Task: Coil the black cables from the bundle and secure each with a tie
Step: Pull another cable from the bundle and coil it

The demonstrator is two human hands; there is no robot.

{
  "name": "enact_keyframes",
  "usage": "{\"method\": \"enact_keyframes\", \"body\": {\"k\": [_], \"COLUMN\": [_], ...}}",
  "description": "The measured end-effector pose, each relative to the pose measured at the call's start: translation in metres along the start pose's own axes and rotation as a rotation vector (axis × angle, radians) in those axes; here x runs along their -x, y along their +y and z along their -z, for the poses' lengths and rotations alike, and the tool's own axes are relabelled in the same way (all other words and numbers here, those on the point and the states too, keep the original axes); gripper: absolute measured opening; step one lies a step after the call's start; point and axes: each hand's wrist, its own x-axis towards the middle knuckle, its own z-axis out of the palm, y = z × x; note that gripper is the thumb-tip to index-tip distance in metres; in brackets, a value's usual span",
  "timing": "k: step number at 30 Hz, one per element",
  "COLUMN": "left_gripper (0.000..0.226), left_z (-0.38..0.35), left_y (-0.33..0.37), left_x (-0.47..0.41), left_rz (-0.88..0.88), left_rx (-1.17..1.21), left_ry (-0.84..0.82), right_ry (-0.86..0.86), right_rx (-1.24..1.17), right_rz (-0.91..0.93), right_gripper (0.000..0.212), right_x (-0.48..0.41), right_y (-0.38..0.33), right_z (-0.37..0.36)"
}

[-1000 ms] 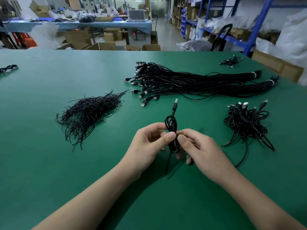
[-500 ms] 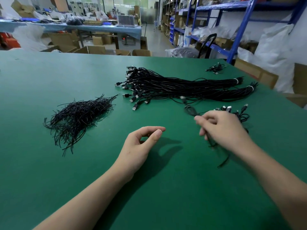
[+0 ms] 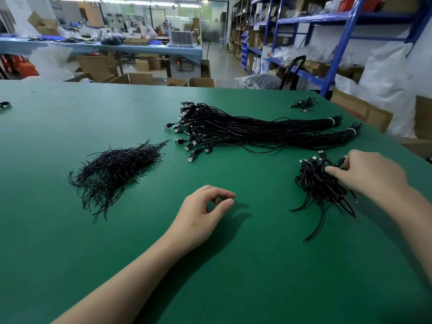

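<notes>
My right hand [image 3: 371,174] lies on top of the pile of coiled, tied black cables [image 3: 320,183] at the right, with its index finger stretched over the coils and its thumb by a plug. The hand hides whether it still pinches a coil. Resting on the green table [image 3: 233,265] in the middle, my left hand [image 3: 205,213] has loosely curled fingers, thumb near the index tip, and holds nothing. The long bundle of straight black cables [image 3: 257,134] lies behind, plugs to the left, banded at its right ends. A heap of black wire ties [image 3: 114,167] sits to the left.
A few more cables [image 3: 304,104] lie at the far right of the table and a small black item [image 3: 4,105] at the far left edge. Cardboard boxes and blue shelving [image 3: 339,43] stand beyond the table's right and far edges.
Both hands held a coiled cable at the centre a second ago. The left hand let go and stayed; the right hand carried the coil rightward to the pile of coiled cables.
</notes>
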Motion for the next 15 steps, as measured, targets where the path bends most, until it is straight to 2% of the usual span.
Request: {"method": "enact_keyframes", "body": {"k": [2,5,7,10,13,15], "left_gripper": [0.027,0.049,0.056,0.058,0.056,0.052], "left_z": [0.007,0.02,0.026,0.03,0.031,0.032], "left_y": [-0.004,-0.013,-0.02,-0.034,-0.049,-0.057], "left_x": [-0.016,-0.052,-0.08,-0.118,-0.138,-0.145], "left_rz": [0.002,0.039,0.098,0.224,0.338,0.355], "left_rx": [-0.174,-0.412,-0.499,-0.63,-0.72,-0.733], "left_ry": [-0.034,-0.018,0.039,0.102,0.113,0.12], "right_ry": [0.113,0.296,0.337,0.194,-0.024,-0.142], "right_rx": [0.06,-0.057,-0.138,-0.142,-0.139,-0.183], "right_rz": [0.057,0.259,0.405,0.544,0.625,0.658], "right_gripper": [0.058,0.049,0.049,0.049,0.031,0.044], "right_x": [0.005,0.016,0.027,0.038,0.039,0.038], "right_y": [-0.005,-0.031,-0.055,-0.093,-0.123,-0.14], "right_z": [0.007,0.016,0.019,0.007,-0.013,-0.025]}}
